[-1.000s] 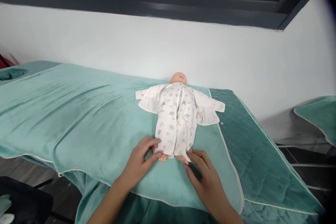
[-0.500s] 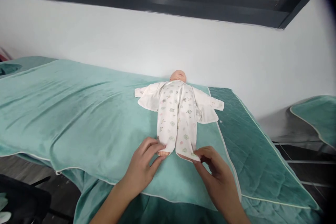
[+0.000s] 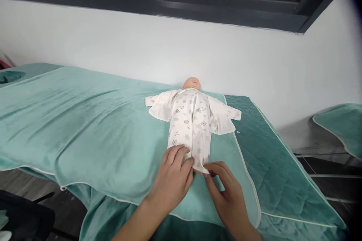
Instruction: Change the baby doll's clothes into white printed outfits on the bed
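A baby doll (image 3: 192, 83) lies on its back with its head toward the wall. It wears a white printed baby outfit (image 3: 188, 120) whose two long halves run down over its legs, with plain white sleeves spread to both sides. My left hand (image 3: 175, 175) rests over the lower end of the left half, fingers bent and thumb at the inner edge of the other half; it hides the doll's foot there. Between thumb and fingers, my right hand (image 3: 226, 190) pinches the bottom corner of the right half's hem.
A light green blanket (image 3: 93, 120) covers the bed under the doll. Darker quilted bedding (image 3: 279, 165) shows on the right. Behind are a white wall (image 3: 141, 49) and a dark window frame (image 3: 181, 5). A black chair (image 3: 25, 211) stands at lower left.
My left hand has moved right from the outer side of the left half to the inner edges. My right hand has drawn the right hem slightly left, bringing the halves together.
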Available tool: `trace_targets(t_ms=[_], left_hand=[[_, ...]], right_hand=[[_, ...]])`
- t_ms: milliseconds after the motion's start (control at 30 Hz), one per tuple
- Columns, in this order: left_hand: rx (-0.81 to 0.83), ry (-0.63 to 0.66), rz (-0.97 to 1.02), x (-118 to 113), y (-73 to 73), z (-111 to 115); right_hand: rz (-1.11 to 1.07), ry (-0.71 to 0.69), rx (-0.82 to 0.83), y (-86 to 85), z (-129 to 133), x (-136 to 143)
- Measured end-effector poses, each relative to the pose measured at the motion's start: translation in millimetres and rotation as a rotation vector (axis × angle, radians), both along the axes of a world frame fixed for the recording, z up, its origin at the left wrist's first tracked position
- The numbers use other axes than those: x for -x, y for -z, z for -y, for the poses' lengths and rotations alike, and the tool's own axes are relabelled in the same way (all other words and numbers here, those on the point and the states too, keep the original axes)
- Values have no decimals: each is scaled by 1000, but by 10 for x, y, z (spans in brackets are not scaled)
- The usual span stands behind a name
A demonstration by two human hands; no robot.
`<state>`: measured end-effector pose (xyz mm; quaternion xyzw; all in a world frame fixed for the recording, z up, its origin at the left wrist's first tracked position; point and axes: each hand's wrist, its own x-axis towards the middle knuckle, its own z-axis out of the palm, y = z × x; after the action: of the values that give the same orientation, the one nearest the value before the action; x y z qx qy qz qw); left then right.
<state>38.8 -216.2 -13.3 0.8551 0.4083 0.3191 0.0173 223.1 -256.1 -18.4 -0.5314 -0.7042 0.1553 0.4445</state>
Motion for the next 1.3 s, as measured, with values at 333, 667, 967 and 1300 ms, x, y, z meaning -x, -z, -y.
trace_targets(t_ms=[333, 667, 967, 1300], left_hand=[[-1, 90, 111, 62, -45, 52], [-30, 21, 257, 356, -209, -980], [363, -115, 286, -7, -552, -3190], [618, 159, 341, 156, -378, -3352]], right_hand=[[93, -11, -13, 216, 96, -183], [0, 61, 26, -187, -526, -517], [-316, 169, 18, -487, -3153, -435], [-266, -90, 216, -254, -3473, -488]])
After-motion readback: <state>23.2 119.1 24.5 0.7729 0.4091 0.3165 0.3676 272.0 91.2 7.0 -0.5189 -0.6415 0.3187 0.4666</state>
